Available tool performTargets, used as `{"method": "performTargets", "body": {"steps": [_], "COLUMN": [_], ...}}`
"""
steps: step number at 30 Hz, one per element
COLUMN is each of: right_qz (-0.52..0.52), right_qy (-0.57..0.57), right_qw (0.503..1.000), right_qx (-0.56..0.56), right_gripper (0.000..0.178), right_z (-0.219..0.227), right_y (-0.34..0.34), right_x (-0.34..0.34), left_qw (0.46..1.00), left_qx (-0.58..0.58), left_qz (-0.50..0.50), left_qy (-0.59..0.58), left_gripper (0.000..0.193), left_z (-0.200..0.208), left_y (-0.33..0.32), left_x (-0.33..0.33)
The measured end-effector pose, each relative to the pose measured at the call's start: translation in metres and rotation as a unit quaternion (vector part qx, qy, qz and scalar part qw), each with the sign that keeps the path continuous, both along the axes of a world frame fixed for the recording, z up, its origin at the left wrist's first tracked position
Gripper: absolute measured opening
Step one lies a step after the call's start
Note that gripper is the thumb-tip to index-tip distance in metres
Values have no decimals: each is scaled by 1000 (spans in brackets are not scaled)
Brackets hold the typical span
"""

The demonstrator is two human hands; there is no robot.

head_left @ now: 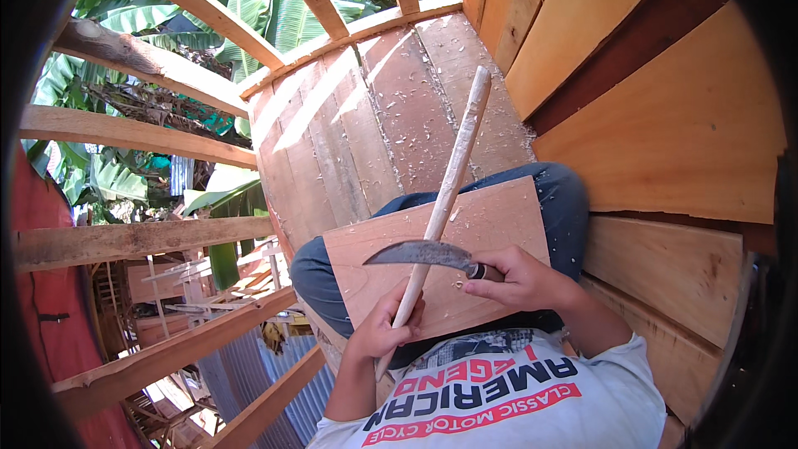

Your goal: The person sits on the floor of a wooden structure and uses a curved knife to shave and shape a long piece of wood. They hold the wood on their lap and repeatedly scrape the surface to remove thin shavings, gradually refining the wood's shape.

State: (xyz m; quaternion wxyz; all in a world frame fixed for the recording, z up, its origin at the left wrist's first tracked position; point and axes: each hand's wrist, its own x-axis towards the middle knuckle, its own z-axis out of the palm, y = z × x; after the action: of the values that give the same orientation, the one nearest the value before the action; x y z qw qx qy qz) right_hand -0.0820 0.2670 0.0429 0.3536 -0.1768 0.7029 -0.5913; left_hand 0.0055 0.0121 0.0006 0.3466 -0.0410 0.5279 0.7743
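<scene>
Wood in the left hand (391,323): gripping a pale stick (455,162) toward its lower end, pointing its far tip forward and slightly right, away from the body, slanting its long axis over a board (507,224) resting across denim-clad legs (564,204). Clasping the handle of a curved knife (445,255) in the right hand (511,278), laying the blade crosswise over the stick, aiming its point left. Sitting on planks (353,141) scattered with shavings (455,214).
</scene>
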Motion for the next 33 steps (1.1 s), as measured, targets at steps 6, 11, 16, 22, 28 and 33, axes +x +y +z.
{"method": "performTargets", "body": {"steps": [6, 11, 16, 22, 28, 33], "right_qz": [-104, -11, -59, 65, -183, -105], "right_qy": [-106, -30, -70, 94, -71, -111], "right_qw": [989, 999, 996, 993, 979, 988], "right_qx": [4, 29, 10, -10, -63, 2], "right_gripper": [26, 26, 27, 19, 20, 21], "right_z": [-7, -15, -13, -17, -19, -14], "right_y": [-1, 1, -3, -8, 12, 9], "right_x": [-3, 0, 3, 6, -18, -12], "left_qw": [1000, 999, 999, 997, 998, 999], "left_qx": [9, 7, 32, 53, 52, 42], "left_qz": [8, 29, 7, 9, 4, -13], "left_qy": [-22, -19, -39, -58, -43, -14], "left_gripper": [49, 42, 39, 39, 38, 40], "left_z": [1, 6, 1, -2, 3, -5], "left_y": [-3, 0, -4, -5, -4, -4], "left_x": [-3, -8, -7, -9, -10, -13]}}
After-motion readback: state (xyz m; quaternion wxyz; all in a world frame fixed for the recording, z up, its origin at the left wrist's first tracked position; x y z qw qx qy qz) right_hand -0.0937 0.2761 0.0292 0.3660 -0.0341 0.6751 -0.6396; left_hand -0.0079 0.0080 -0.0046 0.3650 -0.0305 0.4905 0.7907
